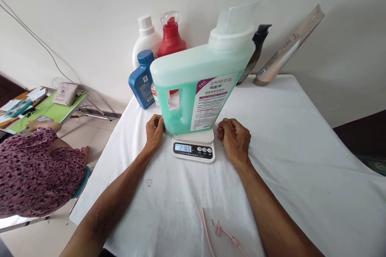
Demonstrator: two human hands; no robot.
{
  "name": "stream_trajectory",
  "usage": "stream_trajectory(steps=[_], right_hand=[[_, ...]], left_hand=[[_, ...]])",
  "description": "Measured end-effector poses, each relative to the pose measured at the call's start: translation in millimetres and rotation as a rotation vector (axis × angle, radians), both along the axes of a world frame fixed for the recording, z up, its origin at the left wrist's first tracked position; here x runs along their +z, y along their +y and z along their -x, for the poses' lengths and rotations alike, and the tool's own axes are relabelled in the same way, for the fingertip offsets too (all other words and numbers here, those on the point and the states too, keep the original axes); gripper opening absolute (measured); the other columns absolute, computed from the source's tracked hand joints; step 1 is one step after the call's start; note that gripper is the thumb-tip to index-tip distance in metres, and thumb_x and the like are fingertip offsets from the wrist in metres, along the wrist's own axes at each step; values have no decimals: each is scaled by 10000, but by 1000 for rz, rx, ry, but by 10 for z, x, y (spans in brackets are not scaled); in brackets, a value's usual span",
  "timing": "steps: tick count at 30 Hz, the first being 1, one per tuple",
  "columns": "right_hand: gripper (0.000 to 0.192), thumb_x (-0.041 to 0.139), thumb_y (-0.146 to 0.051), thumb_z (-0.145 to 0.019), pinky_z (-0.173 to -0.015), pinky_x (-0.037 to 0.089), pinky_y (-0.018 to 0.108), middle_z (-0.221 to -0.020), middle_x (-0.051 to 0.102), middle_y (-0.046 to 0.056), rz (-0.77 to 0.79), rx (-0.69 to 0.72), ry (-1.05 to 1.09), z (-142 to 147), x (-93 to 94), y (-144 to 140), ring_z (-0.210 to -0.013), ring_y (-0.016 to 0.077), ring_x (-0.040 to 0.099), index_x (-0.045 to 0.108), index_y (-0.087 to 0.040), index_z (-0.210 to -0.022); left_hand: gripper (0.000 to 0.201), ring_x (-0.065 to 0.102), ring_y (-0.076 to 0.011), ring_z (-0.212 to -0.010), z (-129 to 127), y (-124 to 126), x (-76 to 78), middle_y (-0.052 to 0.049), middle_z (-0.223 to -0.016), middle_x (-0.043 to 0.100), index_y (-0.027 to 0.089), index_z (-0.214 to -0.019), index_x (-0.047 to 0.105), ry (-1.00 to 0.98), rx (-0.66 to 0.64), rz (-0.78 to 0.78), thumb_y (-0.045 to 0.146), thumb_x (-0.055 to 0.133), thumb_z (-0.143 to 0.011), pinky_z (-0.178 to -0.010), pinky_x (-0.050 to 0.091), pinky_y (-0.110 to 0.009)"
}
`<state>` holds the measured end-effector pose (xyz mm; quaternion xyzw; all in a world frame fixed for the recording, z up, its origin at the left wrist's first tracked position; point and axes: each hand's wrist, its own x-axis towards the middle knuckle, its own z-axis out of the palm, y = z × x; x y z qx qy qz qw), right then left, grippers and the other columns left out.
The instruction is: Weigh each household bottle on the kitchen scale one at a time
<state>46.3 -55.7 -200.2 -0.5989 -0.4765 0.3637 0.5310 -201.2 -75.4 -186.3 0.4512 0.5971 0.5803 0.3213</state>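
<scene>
A large translucent jug of green liquid [193,76] with a white cap and a purple-and-white label stands on a small white digital scale [194,149] whose display reads 2165. My left hand [155,131] rests on the tablecloth at the jug's lower left corner, fingers curled, touching or nearly touching it. To the right of the scale, my right hand [234,137] lies on the cloth with its fingers curled, a little apart from the jug. Neither hand holds anything.
Behind the jug stand a blue bottle [141,80], a white bottle [146,40], a red spray bottle [171,36], a dark pump bottle [256,52] and a leaning foil pouch [288,48]. Pink strips [221,231] lie near me. A person in a patterned top [36,168] sits left.
</scene>
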Motion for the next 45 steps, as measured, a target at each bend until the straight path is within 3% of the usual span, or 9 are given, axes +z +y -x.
stream_trajectory(steps=[27,40,43,45], right_hand=[[409,592,-555,-935,-515,428,275,-645,640,2,-5,11,3,6,30,-8,-513,133,526,608,-234,-683],[381,583,-513,-939,-560,449,290,-664,638,-6,3,13,17,13,46,-13,-522,133,537,602,-233,-682],[416,581,-551,-947,-556,449,289,-673,648,0,-7,12,22,9,46,-14,-520,132,538,602,-231,-683],[433,577,-571,-953,-553,448,286,-665,648,2,-10,13,22,3,53,-18,-521,134,539,602,-232,-684]], left_hand=[[369,507,-118,-537,2,13,-5,33,-585,562,190,-745,616,4,9,7,507,673,-925,-556,401,-258],[570,499,-127,-531,10,10,-41,27,-582,522,215,-697,537,-37,-1,1,728,591,-940,-564,454,-281],[631,531,-139,-570,19,-15,31,-4,-641,570,206,-732,571,-79,10,-33,804,528,-931,-574,471,-287],[651,584,-151,-658,29,-36,179,-39,-750,628,198,-789,612,-50,47,-120,824,504,-933,-635,506,-289]])
